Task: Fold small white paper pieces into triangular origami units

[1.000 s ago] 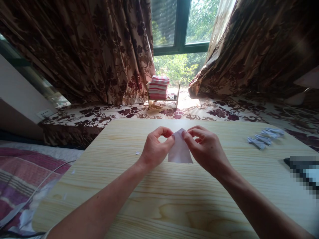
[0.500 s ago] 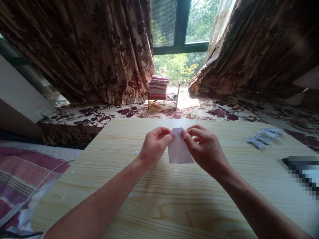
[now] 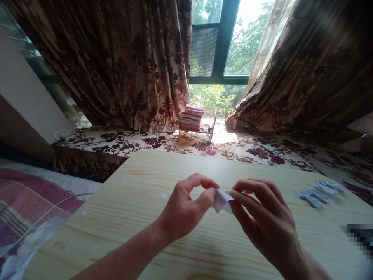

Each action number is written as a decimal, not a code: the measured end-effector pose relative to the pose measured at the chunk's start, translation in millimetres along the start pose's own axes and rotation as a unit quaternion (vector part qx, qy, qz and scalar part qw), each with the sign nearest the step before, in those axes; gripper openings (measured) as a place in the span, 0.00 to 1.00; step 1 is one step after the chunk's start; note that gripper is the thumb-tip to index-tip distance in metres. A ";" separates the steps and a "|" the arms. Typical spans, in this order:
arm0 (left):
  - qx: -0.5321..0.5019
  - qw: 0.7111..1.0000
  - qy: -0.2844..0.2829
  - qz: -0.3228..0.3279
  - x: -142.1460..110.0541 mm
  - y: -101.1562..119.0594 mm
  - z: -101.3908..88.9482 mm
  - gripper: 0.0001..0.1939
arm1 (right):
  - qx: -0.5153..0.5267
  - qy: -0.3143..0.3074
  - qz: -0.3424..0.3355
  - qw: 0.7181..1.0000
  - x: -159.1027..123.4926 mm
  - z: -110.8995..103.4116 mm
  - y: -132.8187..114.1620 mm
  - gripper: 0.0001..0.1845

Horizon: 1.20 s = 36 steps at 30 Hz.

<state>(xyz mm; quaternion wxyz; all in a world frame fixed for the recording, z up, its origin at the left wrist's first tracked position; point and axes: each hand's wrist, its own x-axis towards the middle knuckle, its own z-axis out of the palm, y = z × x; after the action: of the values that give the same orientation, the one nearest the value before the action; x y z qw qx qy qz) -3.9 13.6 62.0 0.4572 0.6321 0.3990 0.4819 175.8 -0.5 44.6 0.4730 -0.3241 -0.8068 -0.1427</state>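
Between my two hands is a small piece of white paper (image 3: 222,200), held above the wooden table (image 3: 140,194). My left hand (image 3: 189,206) pinches its upper left corner between thumb and forefinger. The fingertips of my right hand (image 3: 262,214) close on its right edge. A pointed flap hangs down at the paper's left side, and part of the sheet is hidden behind my right fingers. Further right on the tabletop lie several folded paper pieces (image 3: 317,194), grouped in a slanting row.
Small paper scraps (image 3: 163,196) lie left of my hands. A blurred-out dark object (image 3: 361,237) is at the right edge. Behind the table, a small rack with striped folded cloths (image 3: 192,118) stands on the floral-covered sill. A cable (image 3: 58,205) crosses the bed at left.
The paper hung flat and upright before; now it is turned and shows a pointed flap. Both hands have shifted their hold on it, and the head view has tilted up.
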 end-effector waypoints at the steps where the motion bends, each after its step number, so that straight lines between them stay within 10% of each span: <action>1: 0.009 1.000 -0.003 0.015 -0.6 0.9 0.2 0.06 | -0.002 0.000 -0.004 1.000 0.1 0.2 -0.7 0.17; 26: -0.046 0.992 -0.110 0.035 -9.3 14.6 -4.1 0.19 | -0.036 -0.002 -0.117 0.993 -0.3 -20.6 -7.5 0.11; 36: -0.024 0.995 -0.091 0.046 -11.0 15.5 -7.1 0.11 | 0.017 0.019 -0.052 0.998 3.5 -10.4 -10.9 0.12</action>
<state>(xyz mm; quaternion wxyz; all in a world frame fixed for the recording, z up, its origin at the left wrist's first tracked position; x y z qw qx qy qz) -12.3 0.5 75.0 0.4834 0.6800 0.3148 0.4527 174.4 -12.9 53.7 0.4855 -0.2715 -0.8155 -0.1596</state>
